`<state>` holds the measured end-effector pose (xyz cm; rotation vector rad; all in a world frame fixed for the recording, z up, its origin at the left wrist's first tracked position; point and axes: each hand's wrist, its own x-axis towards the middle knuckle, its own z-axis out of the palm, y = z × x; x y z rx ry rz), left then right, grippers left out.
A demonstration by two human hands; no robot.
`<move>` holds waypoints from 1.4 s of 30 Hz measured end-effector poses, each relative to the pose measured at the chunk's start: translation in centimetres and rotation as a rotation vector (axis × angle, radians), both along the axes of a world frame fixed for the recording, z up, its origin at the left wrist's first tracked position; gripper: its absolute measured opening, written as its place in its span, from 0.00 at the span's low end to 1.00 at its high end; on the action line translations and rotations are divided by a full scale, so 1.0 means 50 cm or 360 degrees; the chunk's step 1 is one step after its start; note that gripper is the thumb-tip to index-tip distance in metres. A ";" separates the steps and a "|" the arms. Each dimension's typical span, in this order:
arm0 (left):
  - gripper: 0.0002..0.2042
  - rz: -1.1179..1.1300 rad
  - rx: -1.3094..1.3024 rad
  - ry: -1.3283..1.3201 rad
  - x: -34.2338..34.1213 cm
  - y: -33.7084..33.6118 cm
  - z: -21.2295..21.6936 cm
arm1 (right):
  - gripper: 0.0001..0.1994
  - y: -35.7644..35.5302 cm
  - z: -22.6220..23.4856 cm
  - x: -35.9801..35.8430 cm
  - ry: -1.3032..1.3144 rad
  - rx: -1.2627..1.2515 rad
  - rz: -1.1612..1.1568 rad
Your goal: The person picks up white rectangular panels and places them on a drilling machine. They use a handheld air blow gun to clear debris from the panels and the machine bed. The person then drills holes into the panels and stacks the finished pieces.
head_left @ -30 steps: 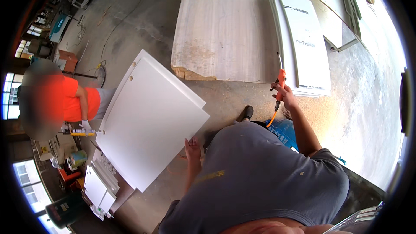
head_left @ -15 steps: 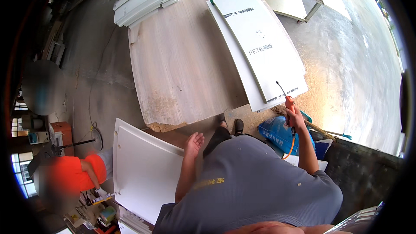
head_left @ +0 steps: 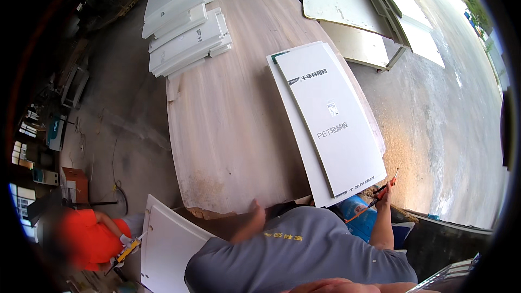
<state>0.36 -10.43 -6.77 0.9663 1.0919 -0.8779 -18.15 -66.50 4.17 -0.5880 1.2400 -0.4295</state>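
Observation:
My right hand (head_left: pixel 383 203) is closed around an orange-red air blow gun (head_left: pixel 386 189), its thin nozzle pointing up and away past the near right corner of the white panels. An orange hose (head_left: pixel 358 214) trails from the gun. Beside the hand, two white panels of unequal width lie stacked, the narrower upper panel (head_left: pixel 336 125) printed with dark lettering and the wider lower panel (head_left: pixel 297 125) showing along the left. My left hand (head_left: pixel 255 219) is at the near edge of the wood-grain table (head_left: pixel 228 130), smeared by motion; its finger position is unclear.
More white panels (head_left: pixel 187 40) are piled on the table's far left. A rack with large boards (head_left: pixel 353 0) stands far right. A white board (head_left: pixel 173 239) leans near left, beside a person in orange (head_left: pixel 92 239) holding a yellow tool. A blue sack (head_left: pixel 355 211) sits below my right arm.
The view has tilted up, showing more of the far end. The blow gun has shifted from over the panels' near end to beyond their right corner. My left hand has come to the table edge.

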 end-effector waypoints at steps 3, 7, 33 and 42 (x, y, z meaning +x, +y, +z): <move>0.43 0.0100 0.0090 -0.0080 0.036 -0.044 0.036 | 0.21 -0.061 -0.056 0.040 -0.0214 -0.0068 0.0087; 0.43 0.0276 0.0295 -0.0120 0.051 -0.074 0.061 | 0.20 -0.066 -0.052 0.156 -0.0231 0.0078 -0.0151; 0.43 0.0465 0.1162 -0.0016 0.065 -0.120 0.060 | 0.24 -0.083 -0.117 0.137 -0.0453 0.0215 0.0334; 0.43 0.0411 0.1594 0.0075 0.047 -0.098 0.060 | 0.25 -0.064 -0.145 0.132 -0.0587 0.0145 0.0439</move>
